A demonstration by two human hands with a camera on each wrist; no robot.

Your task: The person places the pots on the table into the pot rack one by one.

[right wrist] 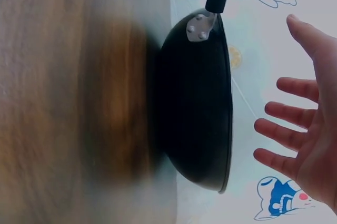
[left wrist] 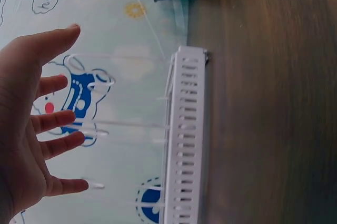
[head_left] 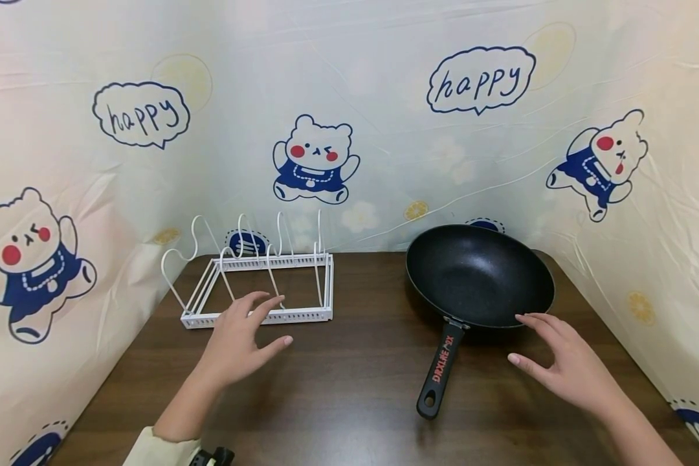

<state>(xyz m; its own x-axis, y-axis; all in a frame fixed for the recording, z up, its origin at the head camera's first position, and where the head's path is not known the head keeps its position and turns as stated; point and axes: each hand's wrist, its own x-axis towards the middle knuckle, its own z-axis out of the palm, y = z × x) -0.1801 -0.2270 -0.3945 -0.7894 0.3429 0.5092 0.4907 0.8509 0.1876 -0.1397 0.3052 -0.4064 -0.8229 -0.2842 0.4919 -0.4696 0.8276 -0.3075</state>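
Note:
A white rack [head_left: 303, 315] with several upright wire loops stands at the left of the table. My left hand [head_left: 239, 343] hovers at its front edge, fingers spread and holding nothing; in the left wrist view the fingers [left wrist: 63, 145] look apart from the rack's slotted side bar [left wrist: 185, 129]. On the right sits a black frying pan [head_left: 480, 278], deep and round, its handle [head_left: 439, 369] with red lettering pointing toward me. Near the pan's front right rim is my right hand [head_left: 565, 362], fingers extended. The right wrist view shows that hand [right wrist: 310, 129] apart from the pan [right wrist: 197, 103].
The brown wooden table [head_left: 349, 382] carries both things. A pale cloth [head_left: 384, 97] printed with bears and "happy" bubbles rises behind and along both sides. A dark band [head_left: 212, 456] is around the left wrist, beside a light sleeve [head_left: 163, 450].

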